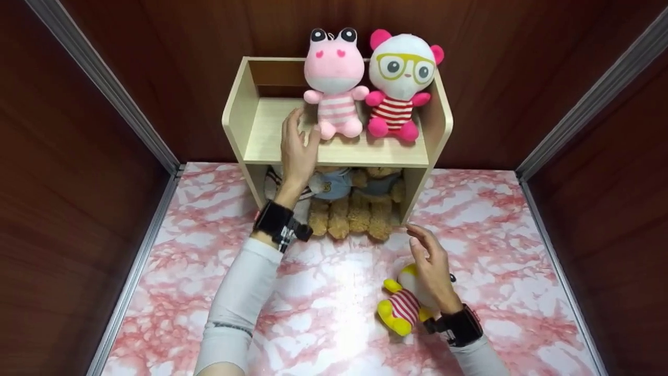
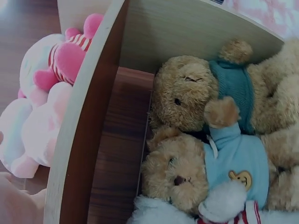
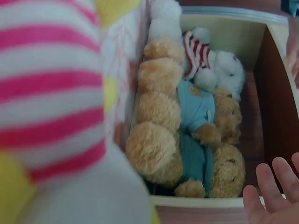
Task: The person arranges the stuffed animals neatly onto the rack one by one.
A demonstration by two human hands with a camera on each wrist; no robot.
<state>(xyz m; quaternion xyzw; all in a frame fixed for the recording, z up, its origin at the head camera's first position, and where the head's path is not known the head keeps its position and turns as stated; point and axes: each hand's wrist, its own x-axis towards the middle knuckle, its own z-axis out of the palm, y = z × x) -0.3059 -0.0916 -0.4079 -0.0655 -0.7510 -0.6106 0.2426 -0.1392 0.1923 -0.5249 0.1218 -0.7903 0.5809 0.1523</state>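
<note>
My left hand (image 1: pixel 300 154) is over the front of the shelf unit's upper board (image 1: pixel 381 154), fingers loosely spread, thumb right beside a foot of the pink frog plush (image 1: pixel 336 107). To that plush's right sits a panda plush (image 1: pixel 394 109) with pink limbs and yellow glasses. My right hand (image 1: pixel 433 266) is in front of the unit with nothing in its fingers, which are slightly bent. It overlaps the yellow plush (image 1: pixel 404 305) with a striped body, which lies on the marbled surface, its head partly hidden. In the right wrist view, this plush's striped body (image 3: pixel 51 79) looms close.
The lower compartment holds a teddy bear in a teal top (image 2: pixel 233 88), one in a light blue top (image 2: pixel 238 158), and a white plush in red stripes (image 3: pixel 229 72). Dark wooden walls (image 1: pixel 78 172) with metal rails (image 1: pixel 138 250) enclose the pink-and-white surface (image 1: pixel 182 292).
</note>
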